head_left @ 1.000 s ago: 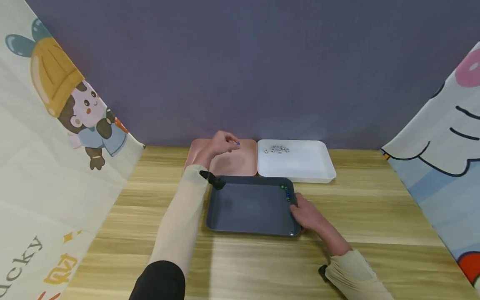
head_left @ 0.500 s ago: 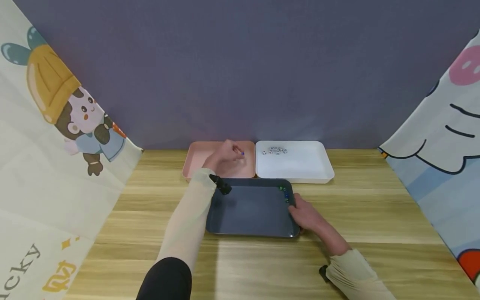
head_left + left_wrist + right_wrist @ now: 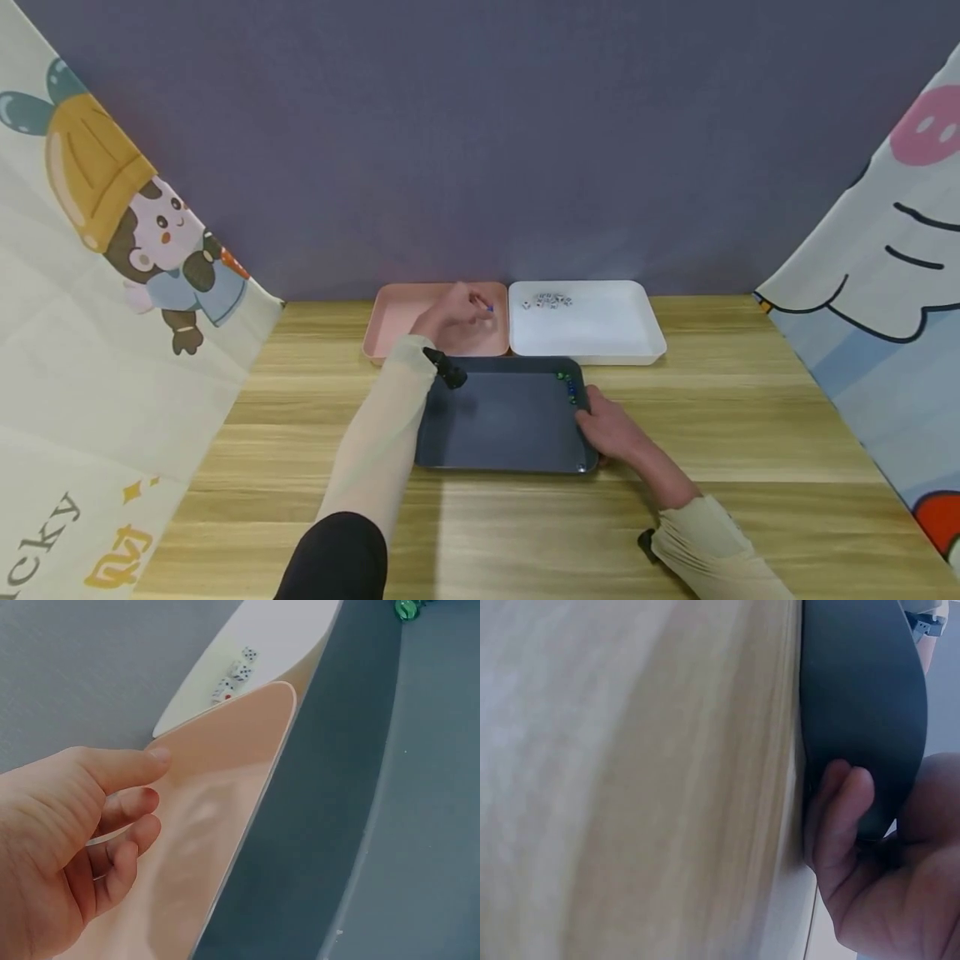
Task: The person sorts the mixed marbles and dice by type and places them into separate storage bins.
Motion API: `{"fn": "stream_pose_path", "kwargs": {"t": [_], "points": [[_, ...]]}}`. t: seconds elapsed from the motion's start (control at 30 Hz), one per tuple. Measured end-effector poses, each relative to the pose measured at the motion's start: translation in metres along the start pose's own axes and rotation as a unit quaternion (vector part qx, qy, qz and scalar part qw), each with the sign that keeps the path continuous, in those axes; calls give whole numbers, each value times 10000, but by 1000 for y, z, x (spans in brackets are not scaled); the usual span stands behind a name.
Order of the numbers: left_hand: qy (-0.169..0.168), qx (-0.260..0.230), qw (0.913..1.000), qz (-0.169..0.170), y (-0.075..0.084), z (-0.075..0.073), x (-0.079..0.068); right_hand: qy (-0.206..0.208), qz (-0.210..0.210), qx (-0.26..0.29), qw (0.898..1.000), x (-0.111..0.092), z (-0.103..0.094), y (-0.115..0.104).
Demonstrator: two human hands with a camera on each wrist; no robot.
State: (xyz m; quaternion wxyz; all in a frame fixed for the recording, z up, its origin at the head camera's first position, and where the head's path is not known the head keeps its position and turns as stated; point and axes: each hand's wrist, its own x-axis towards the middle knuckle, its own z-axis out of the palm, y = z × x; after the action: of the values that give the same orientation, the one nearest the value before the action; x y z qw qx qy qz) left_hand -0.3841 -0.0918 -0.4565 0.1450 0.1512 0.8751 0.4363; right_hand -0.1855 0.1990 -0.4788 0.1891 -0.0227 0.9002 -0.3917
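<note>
My left hand (image 3: 453, 307) is over the pink tray (image 3: 390, 312), pinching a small blue marble (image 3: 490, 308) at its fingertips. In the left wrist view the thumb reaches forward, the other fingers curl below it, and the marble is hidden. My right hand (image 3: 611, 427) grips the right side of the dark grey tray (image 3: 495, 421), its curled fingers (image 3: 847, 806) against the outer wall in the right wrist view. Several green and blue marbles (image 3: 570, 388) lie along that tray's right side, and a small clear piece (image 3: 581, 467) sits in its near right corner.
Behind the dark tray, a white tray (image 3: 600, 325) adjoins the pink one and holds several white dice (image 3: 549, 300). All three trays stand on a wooden table (image 3: 750, 400). A grey-blue backdrop (image 3: 480, 142) rises at the back, with printed cloths at both sides.
My left hand has moved right and lower over the pink tray, carrying the blue marble. The right hand keeps its grip on the dark tray. The head view has shifted slightly.
</note>
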Motion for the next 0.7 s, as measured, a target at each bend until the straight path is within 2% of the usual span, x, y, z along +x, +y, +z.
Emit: {"fn": "stream_pose_path", "kwargs": {"t": [0.13,0.27,0.4,0.57,0.63,0.7], "points": [[-67,51,10000,-53,2,2,1,-2,2,3,10000,1,1,1],[-264,-175,9994,-121,6,0,-3,-43,28,-23,10000,2,0,-1],[-466,-189,9987,-128,11,-2,-6,-46,-1,5,10000,0,0,-2],[-767,371,9962,186,27,-2,-2,-47,36,-90,9999,-2,0,-3],[-871,751,9924,427,38,0,0,-54,35,-139,9999,-1,-1,-3],[-948,1280,9851,642,54,3,-2,-47,45,-193,9998,-1,-1,-4]]}}
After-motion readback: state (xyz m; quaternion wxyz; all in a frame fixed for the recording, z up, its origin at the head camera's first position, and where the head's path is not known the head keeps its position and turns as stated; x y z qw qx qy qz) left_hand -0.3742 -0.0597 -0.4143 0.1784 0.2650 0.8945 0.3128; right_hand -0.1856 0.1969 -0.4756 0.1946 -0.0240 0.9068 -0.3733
